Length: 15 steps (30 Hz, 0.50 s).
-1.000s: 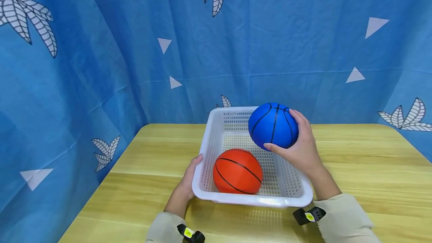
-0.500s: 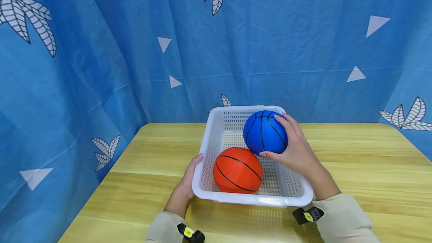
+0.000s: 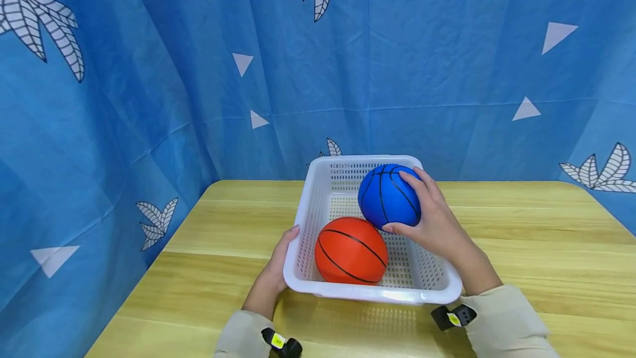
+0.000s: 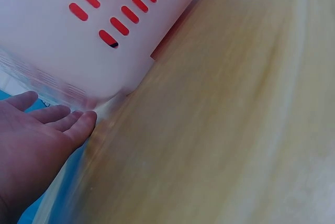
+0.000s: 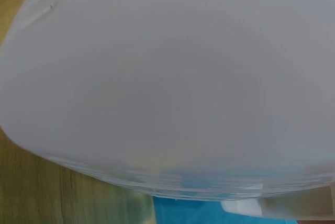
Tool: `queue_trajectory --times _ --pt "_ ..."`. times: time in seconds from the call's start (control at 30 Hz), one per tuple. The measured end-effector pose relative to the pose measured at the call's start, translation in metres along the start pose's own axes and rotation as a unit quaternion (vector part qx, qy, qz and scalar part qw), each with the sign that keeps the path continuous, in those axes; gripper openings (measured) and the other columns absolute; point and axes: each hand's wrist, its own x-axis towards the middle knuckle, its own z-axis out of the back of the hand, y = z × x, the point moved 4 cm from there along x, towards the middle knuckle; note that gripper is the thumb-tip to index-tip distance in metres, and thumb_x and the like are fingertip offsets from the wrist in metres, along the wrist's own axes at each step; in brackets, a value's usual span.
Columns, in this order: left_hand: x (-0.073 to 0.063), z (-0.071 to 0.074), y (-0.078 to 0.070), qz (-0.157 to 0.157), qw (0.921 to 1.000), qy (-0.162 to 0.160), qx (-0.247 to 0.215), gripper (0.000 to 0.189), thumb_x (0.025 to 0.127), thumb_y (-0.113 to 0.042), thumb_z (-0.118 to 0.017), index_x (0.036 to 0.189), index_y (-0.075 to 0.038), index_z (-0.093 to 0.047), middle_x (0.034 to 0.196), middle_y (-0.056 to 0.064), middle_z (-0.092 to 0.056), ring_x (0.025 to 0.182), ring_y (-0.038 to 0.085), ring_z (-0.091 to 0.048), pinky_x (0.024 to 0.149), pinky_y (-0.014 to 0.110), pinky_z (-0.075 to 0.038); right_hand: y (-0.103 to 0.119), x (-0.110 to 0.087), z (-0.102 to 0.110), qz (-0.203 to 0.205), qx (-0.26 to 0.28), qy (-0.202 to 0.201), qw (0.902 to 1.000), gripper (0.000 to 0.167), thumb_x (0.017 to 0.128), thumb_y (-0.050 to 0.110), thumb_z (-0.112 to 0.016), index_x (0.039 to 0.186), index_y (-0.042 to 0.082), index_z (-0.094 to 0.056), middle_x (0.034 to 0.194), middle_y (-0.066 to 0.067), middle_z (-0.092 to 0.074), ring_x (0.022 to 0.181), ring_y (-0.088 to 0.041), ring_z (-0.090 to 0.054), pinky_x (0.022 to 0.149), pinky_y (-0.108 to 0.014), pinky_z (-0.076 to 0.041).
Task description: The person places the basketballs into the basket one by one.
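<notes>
A white perforated plastic basket (image 3: pixel 439 293) sits on the table, with an orange-red basketball (image 3: pixel 350 251) in its near left part. Behind that ball, at the back right of the basket, is a blue basketball (image 3: pixel 389 196). My right hand (image 3: pixel 437 220) grips the blue ball from its right side, thumb low in front and fingers over the top. With the thumb at the left rim, my left hand (image 3: pixel 276 261) holds the basket; in the left wrist view its fingers (image 4: pixel 81 127) lie along the basket's underside edge. The right wrist view shows mostly basket wall (image 5: pixel 172 88).
The wooden table (image 3: pixel 536 236) extends to both sides of the basket. A blue curtain (image 3: pixel 437 43) with leaf and triangle prints hangs behind and along the left. Black straps (image 3: pixel 454 318) circle both wrists over light sleeves.
My right hand has brought the blue basketball left and down into the basket, behind the orange-red one; over the last half second it barely moves. The left hand stays at the rim.
</notes>
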Motion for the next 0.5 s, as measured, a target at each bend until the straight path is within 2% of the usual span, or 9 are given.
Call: queue_trajectory --times 0.5 --pt "0.0024 0.0026 0.0023 -0.006 0.9999 0.003 -0.007 0.069 0.094 -0.05 -0.018 0.15 -0.011 -0.015 0.147 0.02 -0.028 0.12 0.022 -0.04 0.098 0.039 -0.033 0.0005 -0.0004 -0.0007 0.009 -0.019 0.014 0.9997 0.099 0.07 0.033 -0.082 0.149 0.025 -0.023 0.155 -0.017 -0.01 0.129 -0.052 -0.027 0.084 -0.069 -0.038"
